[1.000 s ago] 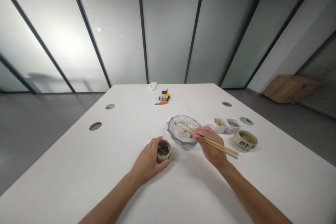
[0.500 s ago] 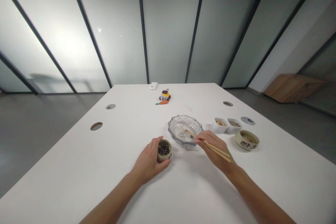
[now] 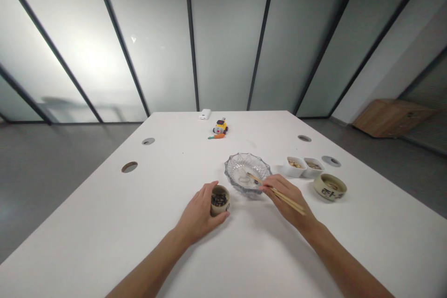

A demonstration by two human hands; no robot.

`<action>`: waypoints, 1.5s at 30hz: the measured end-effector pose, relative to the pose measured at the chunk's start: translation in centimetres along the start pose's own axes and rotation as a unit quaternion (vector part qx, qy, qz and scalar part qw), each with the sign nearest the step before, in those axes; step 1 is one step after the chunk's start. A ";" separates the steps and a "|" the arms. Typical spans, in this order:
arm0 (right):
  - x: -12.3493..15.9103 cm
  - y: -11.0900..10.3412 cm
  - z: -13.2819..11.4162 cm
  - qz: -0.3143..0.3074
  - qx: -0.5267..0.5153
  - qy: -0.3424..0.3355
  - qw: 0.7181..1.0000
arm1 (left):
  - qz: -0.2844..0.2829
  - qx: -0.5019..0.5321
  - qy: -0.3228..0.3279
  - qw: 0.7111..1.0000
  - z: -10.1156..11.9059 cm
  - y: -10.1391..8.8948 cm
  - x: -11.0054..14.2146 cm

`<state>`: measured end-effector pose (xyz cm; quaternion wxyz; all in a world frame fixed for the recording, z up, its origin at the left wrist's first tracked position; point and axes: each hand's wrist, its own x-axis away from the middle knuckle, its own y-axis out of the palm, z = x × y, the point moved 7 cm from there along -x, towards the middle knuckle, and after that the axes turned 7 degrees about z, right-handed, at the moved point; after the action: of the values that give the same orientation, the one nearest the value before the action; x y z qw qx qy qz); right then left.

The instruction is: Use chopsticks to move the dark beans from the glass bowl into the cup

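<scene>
My left hand (image 3: 198, 214) wraps around a small tan cup (image 3: 220, 199) filled with dark beans, which stands on the white table (image 3: 104, 223). My right hand (image 3: 286, 198) grips a pair of wooden chopsticks (image 3: 275, 191). Their tips reach over the near right rim into a clear cut-glass bowl (image 3: 247, 173) in the middle of the table. Whether the tips hold anything is too small to tell.
Right of the glass bowl stand two small white dishes (image 3: 303, 166) with bits of food and a tan bowl (image 3: 329, 186) with dark lettering. A yellow toy (image 3: 220, 126), an orange toy carrot (image 3: 216, 136) and a white box (image 3: 204, 114) lie at the far edge. Round cable holes (image 3: 129, 166) dot the tabletop.
My right hand has drawn the chopsticks back toward me, so their tips moved from the bowl's far side to its near right rim. My left hand stays on the cup.
</scene>
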<state>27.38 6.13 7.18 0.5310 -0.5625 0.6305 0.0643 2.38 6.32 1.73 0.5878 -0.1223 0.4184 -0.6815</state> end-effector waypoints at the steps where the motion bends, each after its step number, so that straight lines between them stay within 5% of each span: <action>1: 0.0 0.0 0.0 -0.002 0.001 -0.002 1.000 | 0.000 -0.001 0.000 1.000 0.0 0.0 0.0; 38: -0.1 0.1 -0.3 -0.018 0.042 -0.025 0.999 | 0.009 0.005 0.013 1.000 -0.2 0.0 0.0; 45: -0.5 -1.8 -0.4 0.097 -0.019 0.069 0.993 | 0.009 -0.001 0.002 1.000 0.2 -0.2 -0.1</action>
<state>28.47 5.55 8.65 0.4664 -0.5117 0.7161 0.0886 2.32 6.30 2.02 0.5929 -0.1179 0.4214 -0.6760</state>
